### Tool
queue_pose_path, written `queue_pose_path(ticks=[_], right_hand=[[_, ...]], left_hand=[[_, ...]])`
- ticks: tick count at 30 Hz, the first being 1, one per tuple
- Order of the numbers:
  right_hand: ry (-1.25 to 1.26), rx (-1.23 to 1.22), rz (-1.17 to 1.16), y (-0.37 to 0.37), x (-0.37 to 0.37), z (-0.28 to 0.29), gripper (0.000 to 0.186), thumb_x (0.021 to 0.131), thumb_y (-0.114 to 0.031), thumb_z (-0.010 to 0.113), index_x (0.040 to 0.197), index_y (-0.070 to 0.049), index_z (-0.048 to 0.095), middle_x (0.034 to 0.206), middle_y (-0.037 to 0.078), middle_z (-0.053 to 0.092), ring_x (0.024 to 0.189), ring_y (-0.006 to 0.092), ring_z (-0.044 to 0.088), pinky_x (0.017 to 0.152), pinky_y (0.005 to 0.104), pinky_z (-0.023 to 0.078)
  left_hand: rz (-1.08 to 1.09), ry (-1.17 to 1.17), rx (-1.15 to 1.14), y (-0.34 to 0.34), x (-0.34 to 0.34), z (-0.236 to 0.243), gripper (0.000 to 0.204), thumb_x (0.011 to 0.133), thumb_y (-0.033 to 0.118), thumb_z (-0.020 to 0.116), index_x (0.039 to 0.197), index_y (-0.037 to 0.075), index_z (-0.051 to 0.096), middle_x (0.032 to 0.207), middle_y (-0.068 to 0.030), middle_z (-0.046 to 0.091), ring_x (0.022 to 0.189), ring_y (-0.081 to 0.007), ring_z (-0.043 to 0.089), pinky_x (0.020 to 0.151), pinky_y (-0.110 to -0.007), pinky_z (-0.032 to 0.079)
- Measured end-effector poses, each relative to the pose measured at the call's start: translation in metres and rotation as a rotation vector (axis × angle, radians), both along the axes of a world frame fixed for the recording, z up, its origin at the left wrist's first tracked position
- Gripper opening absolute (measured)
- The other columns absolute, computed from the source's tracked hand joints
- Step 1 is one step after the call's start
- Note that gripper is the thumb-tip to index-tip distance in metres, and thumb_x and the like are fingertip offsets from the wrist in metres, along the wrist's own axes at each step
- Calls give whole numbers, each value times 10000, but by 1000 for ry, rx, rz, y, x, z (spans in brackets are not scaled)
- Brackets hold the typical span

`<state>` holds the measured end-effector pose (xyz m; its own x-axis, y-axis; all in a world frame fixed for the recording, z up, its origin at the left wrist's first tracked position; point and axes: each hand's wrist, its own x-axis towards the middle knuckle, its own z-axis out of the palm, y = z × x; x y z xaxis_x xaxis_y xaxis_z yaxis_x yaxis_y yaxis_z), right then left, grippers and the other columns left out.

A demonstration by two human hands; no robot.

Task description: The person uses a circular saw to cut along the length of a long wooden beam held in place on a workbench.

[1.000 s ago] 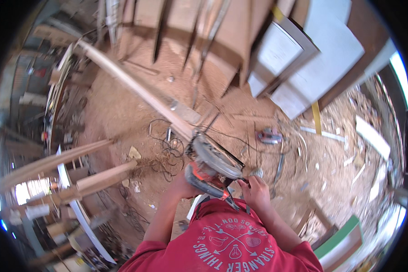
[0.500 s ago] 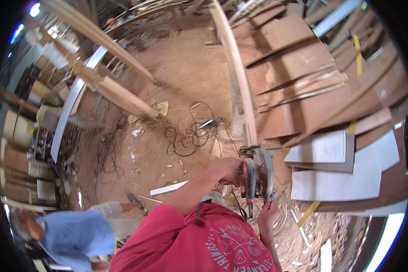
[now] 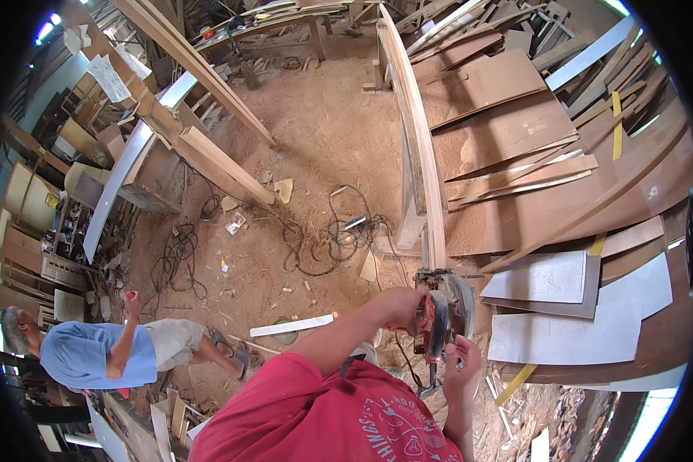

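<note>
1. Here, I see my left hand [image 3: 403,306] closed around the red handle of a circular saw [image 3: 441,317]; the fingers wrap the grip fully.
2. My right hand [image 3: 462,362] is just below the saw and touches its lower part. The fingers are curled there, but I cannot tell if they really hold something or only rest on it.
3. The saw is at the near end of a long wooden plank [image 3: 417,131]. This plank stands on its edge and runs away from me toward the top of the view. The grey blade guard is on the right side of the red body.
4. A black cable [image 3: 327,246] lies in loops on the sawdust floor [image 3: 323,138], to the left of the plank.
5. To the right of the saw, brown plywood sheets [image 3: 508,138] and some pale grey panels [image 3: 562,323] lie in overlapping layers.
6. At the lower left, well apart from me, another person in a blue shirt [image 3: 92,354] is bent over, with one hand raised.
7. A white strip [image 3: 291,326] lies on the floor between that person and my left arm.
8. Long wooden beams [image 3: 200,146] lean across the upper left.
</note>
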<state>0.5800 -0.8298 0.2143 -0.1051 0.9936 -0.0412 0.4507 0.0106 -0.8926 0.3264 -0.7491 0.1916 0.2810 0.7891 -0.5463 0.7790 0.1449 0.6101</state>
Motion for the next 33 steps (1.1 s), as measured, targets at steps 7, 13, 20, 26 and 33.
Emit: queue_pose_path(ticks=[7,13,20,26,33], right_hand=[[-153,-247,77,37,-63,-5,479,978,-318,780,1258,50,656,1072,254,735,1020,406,707,942,485,528],[254,-460,-15,51,-77,-16,246,1029,-240,765,1080,-15,680,646,-14,576,474,66,508,426,247,388],[349,-487,-90,44,-72,-24,206,1023,-200,770,1079,-30,670,660,-40,556,474,52,472,425,228,351],[361,-452,-78,39,-71,-16,243,1032,-228,759,1089,-25,638,672,-30,561,497,54,486,446,220,364],[391,-295,-69,3,-43,-40,292,1050,-249,732,1106,19,633,688,11,585,511,82,502,478,250,397]], left_hand=[[30,-71,71,-3,-5,-15,951,567,322,962,1376,48,544,1065,-226,763,996,-445,742,866,-510,593],[-15,-118,89,1,-7,-27,869,573,309,948,1303,50,555,1066,-221,749,1018,-447,730,857,-516,589],[-107,-130,60,9,-11,-45,993,517,446,955,1333,58,541,1013,-204,761,966,-423,745,811,-513,590],[-76,-163,130,5,-9,-52,913,538,448,946,1247,13,571,996,-229,750,952,-426,743,806,-514,592],[-30,-105,216,-22,1,-14,834,618,476,937,1197,11,557,1003,-222,731,936,-448,739,791,-527,604]])
